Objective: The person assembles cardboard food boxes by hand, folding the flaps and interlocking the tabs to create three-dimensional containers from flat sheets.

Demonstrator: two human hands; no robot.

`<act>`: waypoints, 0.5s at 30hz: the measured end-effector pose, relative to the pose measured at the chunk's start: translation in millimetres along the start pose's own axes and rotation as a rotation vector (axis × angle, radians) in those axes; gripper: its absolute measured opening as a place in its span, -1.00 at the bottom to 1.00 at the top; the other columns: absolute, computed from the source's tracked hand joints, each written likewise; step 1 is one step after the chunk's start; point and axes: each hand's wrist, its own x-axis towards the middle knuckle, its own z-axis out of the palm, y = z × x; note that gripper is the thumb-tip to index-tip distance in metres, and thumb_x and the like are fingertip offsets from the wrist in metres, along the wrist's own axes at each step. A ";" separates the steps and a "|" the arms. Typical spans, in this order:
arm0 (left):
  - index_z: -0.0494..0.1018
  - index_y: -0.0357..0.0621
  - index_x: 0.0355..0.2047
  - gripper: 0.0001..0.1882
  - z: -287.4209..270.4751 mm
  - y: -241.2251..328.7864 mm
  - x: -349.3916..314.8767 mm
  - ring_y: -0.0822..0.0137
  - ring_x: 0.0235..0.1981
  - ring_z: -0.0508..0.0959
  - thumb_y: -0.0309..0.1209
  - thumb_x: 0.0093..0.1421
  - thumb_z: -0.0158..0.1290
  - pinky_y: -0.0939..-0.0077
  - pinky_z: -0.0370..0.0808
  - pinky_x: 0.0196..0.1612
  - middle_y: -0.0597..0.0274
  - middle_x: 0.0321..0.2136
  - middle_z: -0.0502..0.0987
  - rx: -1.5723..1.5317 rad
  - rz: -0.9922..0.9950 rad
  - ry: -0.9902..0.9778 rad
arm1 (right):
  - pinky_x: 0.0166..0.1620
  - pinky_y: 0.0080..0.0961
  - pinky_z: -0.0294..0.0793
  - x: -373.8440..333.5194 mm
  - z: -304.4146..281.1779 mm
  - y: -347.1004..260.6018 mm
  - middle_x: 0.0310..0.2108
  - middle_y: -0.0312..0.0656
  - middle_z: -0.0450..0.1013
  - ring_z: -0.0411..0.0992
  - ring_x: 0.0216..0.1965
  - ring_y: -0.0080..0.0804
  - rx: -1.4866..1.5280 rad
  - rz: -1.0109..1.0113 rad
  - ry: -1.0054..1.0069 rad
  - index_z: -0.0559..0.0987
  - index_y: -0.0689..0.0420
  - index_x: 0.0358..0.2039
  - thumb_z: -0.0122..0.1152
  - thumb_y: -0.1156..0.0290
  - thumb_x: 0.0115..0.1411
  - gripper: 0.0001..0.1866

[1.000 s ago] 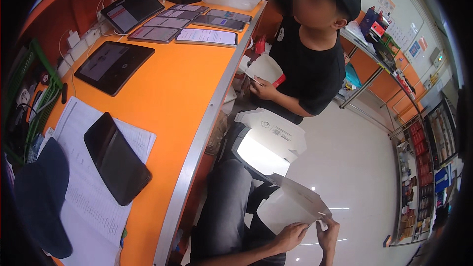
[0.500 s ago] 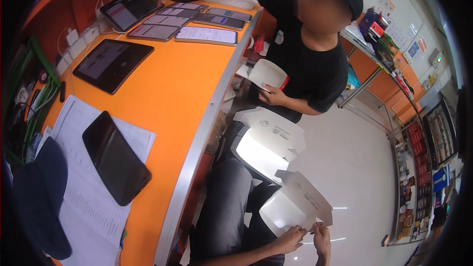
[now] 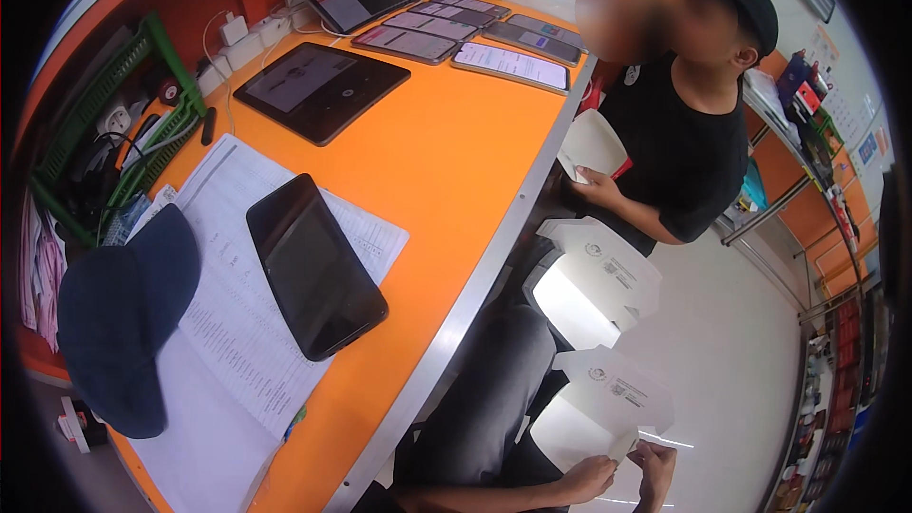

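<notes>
Head view: your left hand point(image 3: 587, 477) and right hand point(image 3: 655, 468) both pinch white carton's point(image 3: 608, 408) lower flap, low over lap; carton rises up-left from grip, beside orange bench point(image 3: 446, 161).

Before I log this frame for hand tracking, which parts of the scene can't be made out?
All in the head view:
- Left hand and right hand: at the lower edge, small; the fingers on the white folded carton are hard to tell apart.
- Person in black shirt: face blurred; one arm cut off by the desk edge.
- Papers under the dark tablet: print too small.
- Blue cap: covers the desk corner.
</notes>
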 end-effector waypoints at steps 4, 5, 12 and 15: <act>0.33 -0.42 -0.24 -0.80 7.1 0.8 3.5 -0.14 -0.29 0.53 -0.50 0.19 -0.05 0.06 0.49 -0.20 -0.19 -0.34 0.46 0.008 -0.024 0.043 | -0.30 -0.40 0.66 1.0 -0.2 2.8 -0.53 0.05 0.53 0.55 -0.52 -0.31 0.024 0.031 0.014 0.58 0.57 -0.38 0.22 0.57 -0.03 -0.74; 0.32 -0.42 -0.23 -0.79 9.7 1.1 2.6 -0.14 -0.29 0.52 -0.49 0.19 -0.05 0.06 0.49 -0.21 -0.19 -0.34 0.45 0.025 -0.054 0.051 | -0.30 -0.39 0.66 0.0 0.9 5.0 -0.55 0.05 0.53 0.54 -0.52 -0.31 0.041 0.032 0.006 0.58 0.56 -0.40 0.23 0.57 -0.05 -0.75; 0.27 -0.43 -0.24 -0.79 21.4 -12.9 -1.4 -0.13 -0.28 0.51 -0.48 0.21 -0.05 0.03 0.47 -0.26 -0.22 -0.32 0.43 0.016 -0.053 0.108 | -0.37 -0.42 0.66 -1.0 3.7 25.8 -0.57 0.02 0.51 0.53 -0.56 -0.33 -0.031 0.050 -0.046 0.56 0.52 -0.49 0.23 0.61 -0.11 -0.81; 0.27 -0.42 -0.28 -0.81 22.1 -11.6 -2.5 -0.18 -0.33 0.51 -0.48 0.21 -0.05 0.00 0.45 -0.27 -0.22 -0.38 0.45 0.018 0.012 0.159 | -0.40 -0.41 0.67 7.3 2.9 21.2 -0.58 0.01 0.51 0.53 -0.57 -0.33 -0.023 0.079 -0.049 0.56 0.52 -0.51 0.23 0.59 -0.05 -0.82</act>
